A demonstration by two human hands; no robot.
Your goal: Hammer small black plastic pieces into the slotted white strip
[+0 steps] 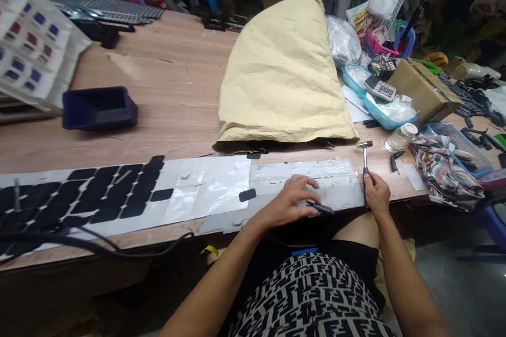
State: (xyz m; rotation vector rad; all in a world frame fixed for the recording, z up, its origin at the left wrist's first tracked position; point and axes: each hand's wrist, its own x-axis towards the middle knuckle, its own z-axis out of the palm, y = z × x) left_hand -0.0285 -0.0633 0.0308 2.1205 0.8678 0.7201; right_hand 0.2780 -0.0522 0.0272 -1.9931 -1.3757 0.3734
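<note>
My right hand is closed round the dark handle of a small hammer, its yellow-and-dark head pointing away from me. Over the front edge of the table, my left hand holds a slim black piece at its thumb and fingertips; what kind of piece it is cannot be made out. Beneath and beyond that hand lies a worn, whitish flat board. Left of it, a white sheet carries many flat black rounded pieces, and a loose black piece lies near the board.
A large cream sack stands behind the board. On the right are a clear jar, a patterned cloth, blue baskets, a calculator and a cardboard box. A dark tray and a black cable are at left.
</note>
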